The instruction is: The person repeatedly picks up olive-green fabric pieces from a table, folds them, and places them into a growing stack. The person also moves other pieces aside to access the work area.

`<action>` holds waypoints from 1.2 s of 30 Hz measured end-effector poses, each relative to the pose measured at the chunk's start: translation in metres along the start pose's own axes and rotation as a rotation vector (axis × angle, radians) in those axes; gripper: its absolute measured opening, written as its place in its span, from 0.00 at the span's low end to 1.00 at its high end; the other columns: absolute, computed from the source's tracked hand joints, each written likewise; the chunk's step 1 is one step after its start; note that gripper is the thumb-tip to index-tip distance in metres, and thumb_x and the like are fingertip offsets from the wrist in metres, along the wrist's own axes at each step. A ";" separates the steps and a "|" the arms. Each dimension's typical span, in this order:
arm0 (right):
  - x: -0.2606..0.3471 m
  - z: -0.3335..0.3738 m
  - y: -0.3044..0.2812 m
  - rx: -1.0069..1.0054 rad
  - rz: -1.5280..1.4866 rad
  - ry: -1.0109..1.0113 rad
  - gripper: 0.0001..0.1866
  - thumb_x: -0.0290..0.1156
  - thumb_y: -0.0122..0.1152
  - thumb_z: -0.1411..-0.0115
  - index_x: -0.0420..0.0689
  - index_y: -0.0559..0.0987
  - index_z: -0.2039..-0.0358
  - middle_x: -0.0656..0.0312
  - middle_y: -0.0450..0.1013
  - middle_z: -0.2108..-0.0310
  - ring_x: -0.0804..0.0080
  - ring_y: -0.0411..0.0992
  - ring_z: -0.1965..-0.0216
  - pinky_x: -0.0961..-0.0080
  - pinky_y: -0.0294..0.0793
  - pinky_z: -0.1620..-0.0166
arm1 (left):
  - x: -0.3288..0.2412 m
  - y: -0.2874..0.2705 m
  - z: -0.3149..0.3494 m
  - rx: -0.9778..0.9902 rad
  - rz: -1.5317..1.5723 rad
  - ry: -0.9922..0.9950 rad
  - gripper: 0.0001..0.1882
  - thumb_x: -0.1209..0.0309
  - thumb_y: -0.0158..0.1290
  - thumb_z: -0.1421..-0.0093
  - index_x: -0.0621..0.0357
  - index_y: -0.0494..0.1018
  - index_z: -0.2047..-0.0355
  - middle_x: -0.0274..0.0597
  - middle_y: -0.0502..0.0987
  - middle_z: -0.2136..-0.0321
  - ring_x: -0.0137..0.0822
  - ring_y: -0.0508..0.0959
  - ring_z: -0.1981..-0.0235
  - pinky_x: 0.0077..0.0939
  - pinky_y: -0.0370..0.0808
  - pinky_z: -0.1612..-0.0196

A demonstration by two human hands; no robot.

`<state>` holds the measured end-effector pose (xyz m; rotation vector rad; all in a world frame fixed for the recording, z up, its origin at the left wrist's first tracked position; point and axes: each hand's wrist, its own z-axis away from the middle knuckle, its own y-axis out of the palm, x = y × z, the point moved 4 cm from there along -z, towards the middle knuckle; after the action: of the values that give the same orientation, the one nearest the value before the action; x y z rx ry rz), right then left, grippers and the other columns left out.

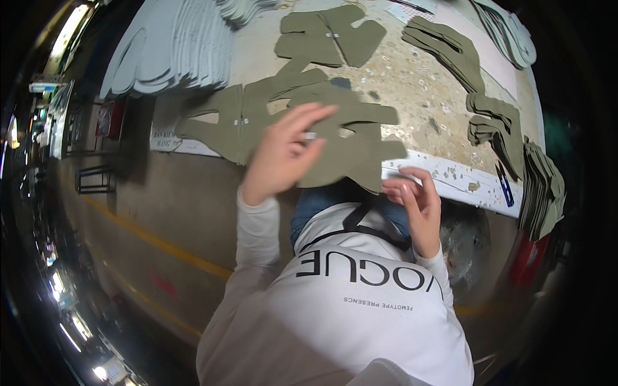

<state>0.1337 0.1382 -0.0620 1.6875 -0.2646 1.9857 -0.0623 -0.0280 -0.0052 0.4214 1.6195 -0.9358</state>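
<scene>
My left hand (288,154) is over olive-green cut pieces of sheet material at the table's near edge, with the thumb apart from the outstretched fingers. A small white label (310,136) shows between its thumb and fingers; whether it sticks to the piece or to a finger I cannot tell. Beside the near corner of the olive piece (364,154), my right hand (421,209) has its fingers loosely bent and apart, the tips close to that edge. Further left, another olive piece (215,122) carries a pair of small white labels along its middle line.
Another labelled olive pair (329,38) lies farther back. Stacked olive strips (447,48) and curved olive pieces (499,125) line the right side, near blue-handled snips (505,185). An olive stack (542,190) hangs over the right edge. Pale grey pieces (174,48) fill the far left.
</scene>
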 end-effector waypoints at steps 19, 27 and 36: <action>0.016 -0.038 0.015 -0.025 0.445 -0.175 0.40 0.19 0.62 0.47 0.55 0.63 0.34 0.66 0.66 0.77 0.80 0.65 0.79 0.82 0.67 0.72 | 0.039 -0.018 0.014 -0.161 0.151 -0.131 0.28 0.86 0.52 0.44 0.58 0.71 0.43 0.38 0.69 0.43 0.15 0.64 0.75 0.06 0.64 0.74; 0.049 -0.020 -0.084 0.004 0.535 0.041 0.39 0.15 0.60 0.45 0.52 0.62 0.33 0.72 0.63 0.74 0.86 0.61 0.72 0.87 0.63 0.65 | 0.033 -0.007 0.004 -0.061 0.040 -0.123 0.27 0.85 0.53 0.44 0.58 0.71 0.43 0.40 0.69 0.43 0.15 0.67 0.74 0.08 0.67 0.73; 0.050 -0.052 -0.059 0.095 0.466 -0.199 0.24 0.21 0.54 0.40 0.38 0.71 0.41 0.60 0.68 0.42 0.72 0.66 0.43 0.76 0.61 0.39 | 0.030 -0.002 0.016 -0.141 0.033 -0.144 0.25 0.85 0.54 0.43 0.60 0.71 0.44 0.42 0.70 0.45 0.18 0.74 0.72 0.09 0.69 0.73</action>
<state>0.1144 0.2253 -0.0351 2.0303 -0.7004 2.1762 -0.0617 -0.0484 -0.0332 0.2763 1.5311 -0.8032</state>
